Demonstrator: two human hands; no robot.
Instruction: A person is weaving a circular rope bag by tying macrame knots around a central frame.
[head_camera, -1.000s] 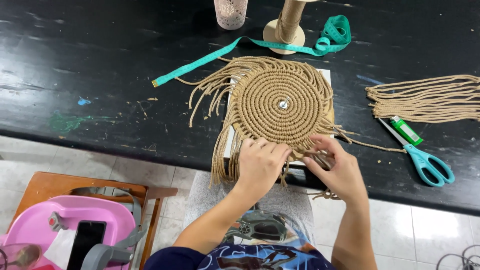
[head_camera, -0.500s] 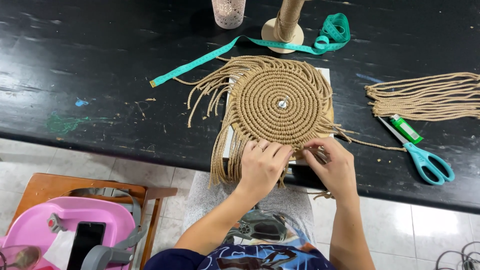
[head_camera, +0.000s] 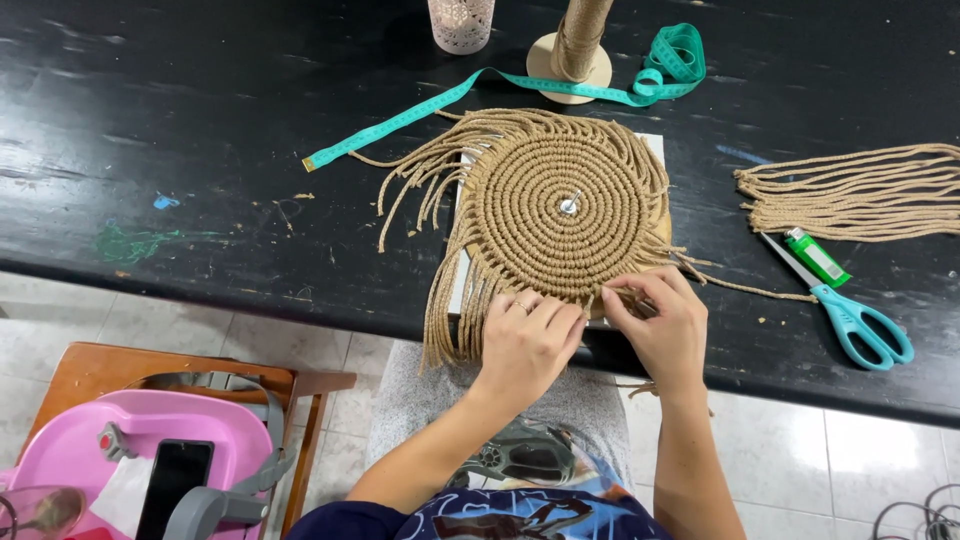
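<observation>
Mat: round woven cord mat (head_camera: 560, 205) on the black desk (head_camera: 180, 150), pinned at its centre.
Left hand (head_camera: 528, 345): fingers curled, pressing the mat's near edge.
Right hand (head_camera: 662, 325): pinching cords at the mat's near edge.
Scissors (head_camera: 850, 310): right of the mat.

A black, scuffed table (head_camera: 200, 120) carries a round jute mat (head_camera: 560, 205) on a white board (head_camera: 655, 150), a teal tape measure (head_camera: 480, 95), a cord spool (head_camera: 575, 45), a pale cup (head_camera: 460, 22), loose cords (head_camera: 860, 190), teal scissors (head_camera: 855, 320) and a green lighter (head_camera: 818, 258)
</observation>
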